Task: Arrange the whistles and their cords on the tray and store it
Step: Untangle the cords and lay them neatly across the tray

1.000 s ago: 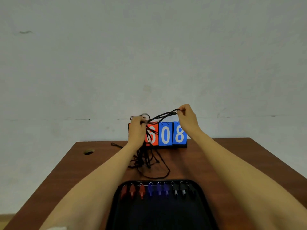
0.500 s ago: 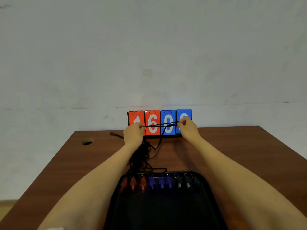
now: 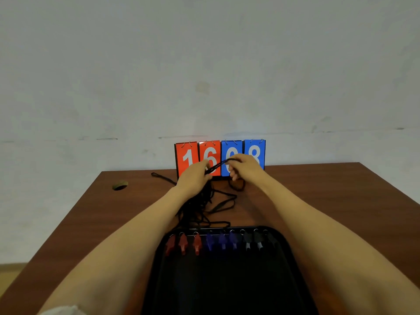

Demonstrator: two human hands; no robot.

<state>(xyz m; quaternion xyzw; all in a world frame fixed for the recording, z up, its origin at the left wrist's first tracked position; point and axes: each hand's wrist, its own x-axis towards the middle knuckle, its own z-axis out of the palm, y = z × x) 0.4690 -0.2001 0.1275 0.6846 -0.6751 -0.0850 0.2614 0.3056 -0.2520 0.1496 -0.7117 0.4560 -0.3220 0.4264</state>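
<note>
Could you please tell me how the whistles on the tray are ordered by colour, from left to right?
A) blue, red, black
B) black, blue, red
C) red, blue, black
C: the red whistles lie at the left of the tray, the blue whistles in the middle and the black whistles at the right.

Table (image 3: 329, 189) with tray (image 3: 227, 280), cords (image 3: 200, 208), scoreboard (image 3: 188, 155)

Single head camera, facing forward-down across table (image 3: 341, 189) toward wall (image 3: 204, 64); tray (image 3: 227, 283) nearest.
</note>
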